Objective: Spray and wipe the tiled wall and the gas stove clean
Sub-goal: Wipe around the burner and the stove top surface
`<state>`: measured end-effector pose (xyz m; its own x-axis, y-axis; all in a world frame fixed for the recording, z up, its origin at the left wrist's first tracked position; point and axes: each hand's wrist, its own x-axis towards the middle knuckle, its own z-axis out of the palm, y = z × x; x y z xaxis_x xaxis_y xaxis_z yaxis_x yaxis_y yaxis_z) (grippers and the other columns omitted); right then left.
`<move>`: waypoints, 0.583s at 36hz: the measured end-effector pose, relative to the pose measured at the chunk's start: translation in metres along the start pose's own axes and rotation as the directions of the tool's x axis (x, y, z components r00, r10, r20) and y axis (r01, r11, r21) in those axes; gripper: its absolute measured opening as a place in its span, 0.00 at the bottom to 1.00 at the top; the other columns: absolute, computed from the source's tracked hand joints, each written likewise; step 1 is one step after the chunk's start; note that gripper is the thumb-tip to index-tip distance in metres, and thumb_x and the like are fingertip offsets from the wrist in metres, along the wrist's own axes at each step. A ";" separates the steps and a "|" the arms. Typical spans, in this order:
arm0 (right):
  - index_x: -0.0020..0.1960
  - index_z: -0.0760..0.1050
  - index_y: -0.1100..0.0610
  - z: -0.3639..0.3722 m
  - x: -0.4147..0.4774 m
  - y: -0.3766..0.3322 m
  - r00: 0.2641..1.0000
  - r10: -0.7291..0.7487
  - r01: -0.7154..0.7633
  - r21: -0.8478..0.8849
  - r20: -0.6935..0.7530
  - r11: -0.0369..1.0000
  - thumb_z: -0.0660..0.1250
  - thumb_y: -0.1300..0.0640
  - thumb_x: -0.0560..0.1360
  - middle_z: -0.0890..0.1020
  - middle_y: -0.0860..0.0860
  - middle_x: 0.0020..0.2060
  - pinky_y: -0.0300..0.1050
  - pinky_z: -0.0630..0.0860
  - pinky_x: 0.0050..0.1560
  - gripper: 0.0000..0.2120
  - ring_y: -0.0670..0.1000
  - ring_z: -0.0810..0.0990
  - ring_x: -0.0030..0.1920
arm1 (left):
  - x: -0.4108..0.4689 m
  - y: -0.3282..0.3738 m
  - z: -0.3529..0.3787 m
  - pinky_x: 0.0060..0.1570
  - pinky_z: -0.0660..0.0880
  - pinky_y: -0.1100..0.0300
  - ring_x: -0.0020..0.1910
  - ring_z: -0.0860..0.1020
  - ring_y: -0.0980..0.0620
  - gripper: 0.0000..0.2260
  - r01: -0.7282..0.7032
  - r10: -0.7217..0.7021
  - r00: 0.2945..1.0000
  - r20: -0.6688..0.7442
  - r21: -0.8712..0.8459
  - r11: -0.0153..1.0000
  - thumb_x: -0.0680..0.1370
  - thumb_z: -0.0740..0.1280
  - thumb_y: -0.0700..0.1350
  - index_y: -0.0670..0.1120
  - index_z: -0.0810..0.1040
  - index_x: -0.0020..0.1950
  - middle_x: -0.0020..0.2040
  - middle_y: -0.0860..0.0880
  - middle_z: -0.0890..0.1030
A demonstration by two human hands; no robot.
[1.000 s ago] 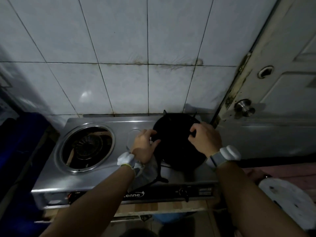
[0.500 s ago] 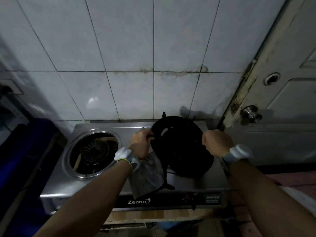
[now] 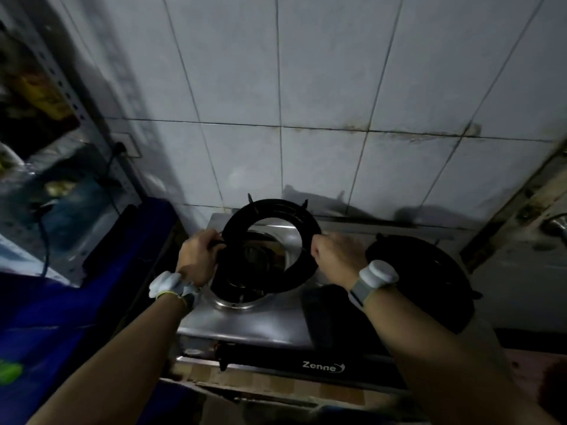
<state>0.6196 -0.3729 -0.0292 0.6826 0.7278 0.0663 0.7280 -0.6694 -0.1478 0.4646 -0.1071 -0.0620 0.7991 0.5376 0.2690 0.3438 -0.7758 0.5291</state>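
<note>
Since a moment ago you have carried the black pan support (image 3: pixel 242 216) from the right burner across to the left side of the gas stove (image 3: pixel 245 328). Nearest you, the stove's dark front panel carries the "Zenne" label (image 3: pixel 323 366). Above it, your left hand (image 3: pixel 198 259) curls its fingers round the ring's left edge, and your right hand (image 3: pixel 336 256) grips the right edge in a closed fist; each wrist wears a white band. The ring is tilted over the left burner (image 3: pixel 254 259), far edge raised, with the burner showing through its hole. Whether its near edge touches the chrome rim, you cannot tell. A second black round piece (image 3: pixel 423 280) lies on the right burner. Behind the stove rises the tiled wall (image 3: pixel 322 87), with brown grime along a horizontal grout line.
</note>
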 end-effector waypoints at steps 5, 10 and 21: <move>0.49 0.77 0.52 0.026 0.012 -0.038 0.999 -0.040 0.040 -0.001 0.008 0.999 0.64 0.55 0.78 0.79 0.52 0.49 0.49 0.72 0.40 0.04 0.59 0.79 0.48 | -0.012 -0.040 -0.014 0.42 0.68 0.56 0.42 0.76 0.47 0.05 0.034 -0.034 0.999 0.006 0.004 0.999 0.74 0.72 0.38 0.45 0.78 0.43 0.42 0.48 0.79; 0.49 0.77 0.52 0.045 0.013 -0.054 0.999 -0.019 0.019 0.007 0.045 1.000 0.65 0.56 0.77 0.80 0.51 0.49 0.48 0.72 0.41 0.03 0.59 0.80 0.49 | -0.020 -0.068 -0.011 0.42 0.72 0.54 0.43 0.78 0.45 0.04 0.053 -0.055 0.997 0.048 0.035 0.998 0.73 0.73 0.39 0.46 0.79 0.44 0.43 0.48 0.79; 0.50 0.78 0.51 0.057 0.013 -0.072 0.995 0.055 -0.054 -0.012 0.088 0.998 0.65 0.57 0.77 0.79 0.51 0.52 0.47 0.72 0.42 0.04 0.56 0.80 0.51 | -0.015 -0.091 -0.001 0.43 0.68 0.58 0.43 0.77 0.48 0.04 0.077 -0.073 0.989 0.132 -0.026 0.997 0.74 0.72 0.38 0.46 0.79 0.45 0.43 0.50 0.79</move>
<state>0.5719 -0.3069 -0.0737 0.7132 0.7004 -0.0285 0.6910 -0.7093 -0.1395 0.4207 -0.0440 -0.1131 0.8303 0.5440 0.1209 0.3912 -0.7235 0.5687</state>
